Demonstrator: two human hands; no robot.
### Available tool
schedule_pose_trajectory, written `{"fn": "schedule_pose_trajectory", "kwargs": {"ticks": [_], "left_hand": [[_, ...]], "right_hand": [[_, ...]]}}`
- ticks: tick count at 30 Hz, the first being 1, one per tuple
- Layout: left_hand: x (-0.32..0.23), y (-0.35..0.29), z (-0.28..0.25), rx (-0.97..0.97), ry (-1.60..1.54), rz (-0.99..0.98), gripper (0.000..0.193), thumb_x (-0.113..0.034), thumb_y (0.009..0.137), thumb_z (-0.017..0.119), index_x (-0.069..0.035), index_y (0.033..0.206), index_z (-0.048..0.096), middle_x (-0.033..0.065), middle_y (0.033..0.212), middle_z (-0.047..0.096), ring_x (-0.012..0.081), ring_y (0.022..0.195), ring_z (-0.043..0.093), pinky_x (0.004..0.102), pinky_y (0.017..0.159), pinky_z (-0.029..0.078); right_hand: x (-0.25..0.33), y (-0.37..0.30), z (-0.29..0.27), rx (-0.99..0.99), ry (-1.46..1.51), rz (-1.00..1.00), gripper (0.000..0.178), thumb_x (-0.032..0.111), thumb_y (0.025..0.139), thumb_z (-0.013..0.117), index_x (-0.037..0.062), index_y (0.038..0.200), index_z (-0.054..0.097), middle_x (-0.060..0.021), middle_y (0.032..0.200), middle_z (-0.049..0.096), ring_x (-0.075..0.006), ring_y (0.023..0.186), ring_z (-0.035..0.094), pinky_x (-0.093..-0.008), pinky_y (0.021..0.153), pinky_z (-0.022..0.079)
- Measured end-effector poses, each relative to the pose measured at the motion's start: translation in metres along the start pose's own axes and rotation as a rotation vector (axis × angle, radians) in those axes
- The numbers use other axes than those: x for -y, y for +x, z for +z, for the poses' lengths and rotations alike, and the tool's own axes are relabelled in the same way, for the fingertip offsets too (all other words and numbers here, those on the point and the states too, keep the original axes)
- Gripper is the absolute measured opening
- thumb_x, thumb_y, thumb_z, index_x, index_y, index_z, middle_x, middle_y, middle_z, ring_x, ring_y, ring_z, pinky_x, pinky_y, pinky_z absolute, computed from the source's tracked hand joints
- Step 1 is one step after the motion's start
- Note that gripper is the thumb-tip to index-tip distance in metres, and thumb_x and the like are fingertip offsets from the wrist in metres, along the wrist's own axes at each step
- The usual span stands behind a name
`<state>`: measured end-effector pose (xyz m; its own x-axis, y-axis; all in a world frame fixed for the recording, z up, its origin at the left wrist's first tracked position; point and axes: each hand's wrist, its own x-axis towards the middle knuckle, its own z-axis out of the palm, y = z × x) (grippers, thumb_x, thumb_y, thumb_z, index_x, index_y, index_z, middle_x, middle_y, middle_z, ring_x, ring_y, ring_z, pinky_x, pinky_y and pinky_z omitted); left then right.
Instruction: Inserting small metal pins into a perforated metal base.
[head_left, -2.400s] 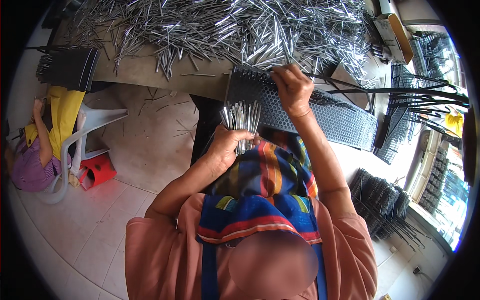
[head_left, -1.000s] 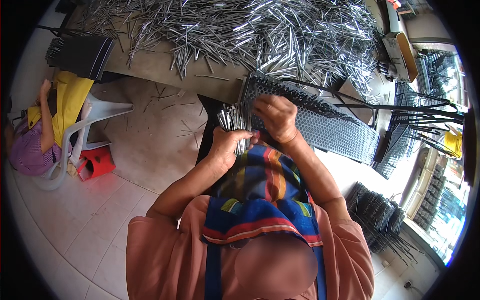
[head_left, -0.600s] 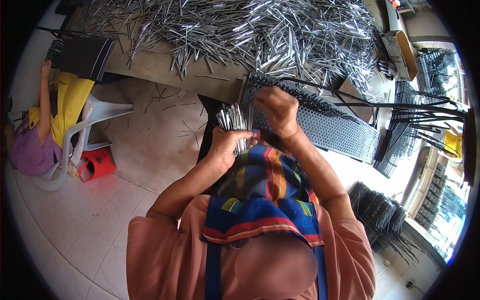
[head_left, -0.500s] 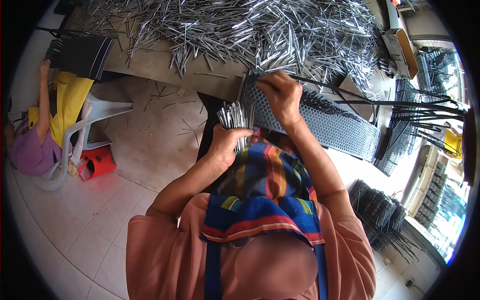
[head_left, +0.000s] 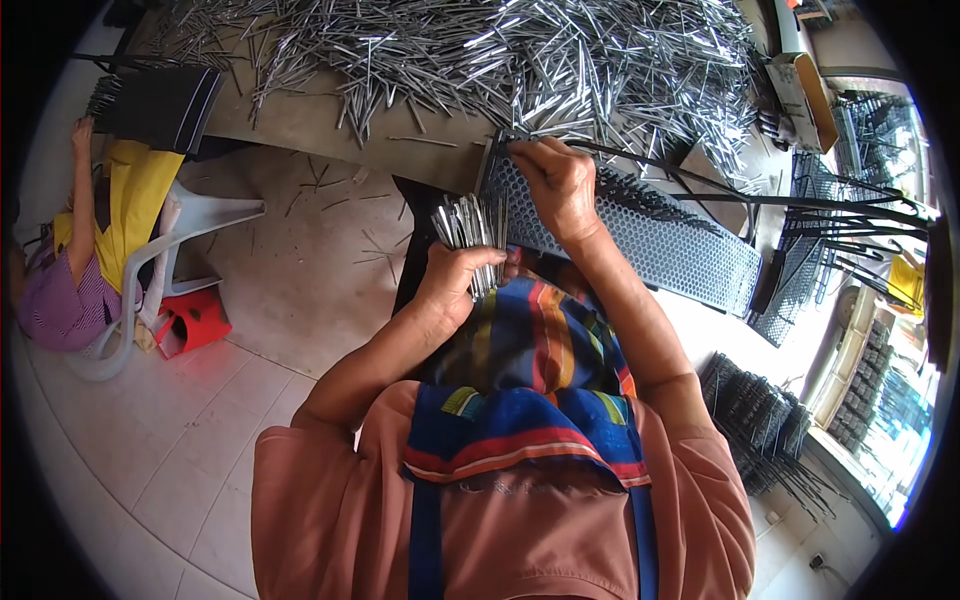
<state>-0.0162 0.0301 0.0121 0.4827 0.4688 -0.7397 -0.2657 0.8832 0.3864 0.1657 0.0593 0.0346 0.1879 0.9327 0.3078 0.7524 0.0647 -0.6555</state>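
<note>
Head view: the left hand (head_left: pixel 448 278) is curled round a bundle of rods (head_left: pixel 465 222), thumb across the front and the upper ends free. At 2 o'clock from it, the right hand (head_left: pixel 563 185) has its fingers bent toward the thumb at the near-left end of the panel (head_left: pixel 690 250); I cannot tell whether the fingertips meet or have hold of anything. For good handling, I judge, the left grip should sit low and just firm enough that the ends stand apart, while the right fingertips work square to the holes, with the panel steady. The bundle's long axis runs roughly 12 to 6, its free ends fanning toward 11 and 12; the panel's runs 10 to 4, with dark stubs (head_left: pixel 640 190) along its upper side. Toward 6 from the hands lies the apron (head_left: pixel 540 330). At 12, a pile (head_left: pixel 600 60) of loose rods covers much of the table (head_left: pixel 330 120). Farther out, a co-worker (head_left: pixel 75 290) sits at 9, and dark racks (head_left: pixel 755 420) stand between 4 and 5.
</note>
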Motion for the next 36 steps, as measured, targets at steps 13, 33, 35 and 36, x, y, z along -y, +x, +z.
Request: {"fn": "schedule_pose_trajectory", "kwargs": {"ticks": [13,33,35,36], "left_hand": [[0.0,0.003,0.002,-0.007,-0.039,0.0,0.015,0.007,0.076,0.065,0.008,0.091,0.065,0.018,0.082,0.07,0.0259,0.067,0.069,0.0357,0.061,0.057],[0.002,-0.009,0.011,-0.004,0.137,0.025,0.011,0.008,0.074,0.068,0.008,0.085,0.067,0.0166,0.078,0.07,0.0243,0.065,0.069,0.0339,0.058,0.056],[0.002,-0.005,0.006,-0.015,0.161,0.021,0.012,0.008,0.073,0.068,0.008,0.085,0.067,0.0165,0.078,0.07,0.0249,0.065,0.069,0.0347,0.058,0.056],[0.003,-0.003,0.004,0.009,0.181,0.031,0.015,0.006,0.074,0.067,0.007,0.088,0.066,0.0166,0.08,0.07,0.0247,0.065,0.069,0.0346,0.059,0.057]], "right_hand": [[0.001,0.003,-0.001,0.091,-0.178,-0.148,0.014,0.01,0.083,0.068,0.0104,0.097,0.072,-0.0084,0.083,0.063,-0.0326,0.066,0.063,-0.0393,0.056,0.05],[-0.018,-0.013,-0.018,-0.266,0.365,0.112,0.007,-0.004,0.079,0.071,0.0001,0.085,0.07,-0.0017,0.073,0.064,-0.0078,0.063,0.055,-0.0217,0.058,0.044],[-0.013,-0.012,-0.019,-0.216,0.277,0.109,0.01,-0.005,0.075,0.071,-0.0015,0.084,0.069,-0.0048,0.077,0.065,-0.0107,0.069,0.059,-0.0235,0.063,0.046],[-0.012,-0.01,-0.02,-0.206,0.263,0.098,0.012,-0.005,0.074,0.072,-0.0013,0.085,0.07,-0.0069,0.078,0.066,-0.0125,0.068,0.061,-0.0246,0.063,0.047]]}}
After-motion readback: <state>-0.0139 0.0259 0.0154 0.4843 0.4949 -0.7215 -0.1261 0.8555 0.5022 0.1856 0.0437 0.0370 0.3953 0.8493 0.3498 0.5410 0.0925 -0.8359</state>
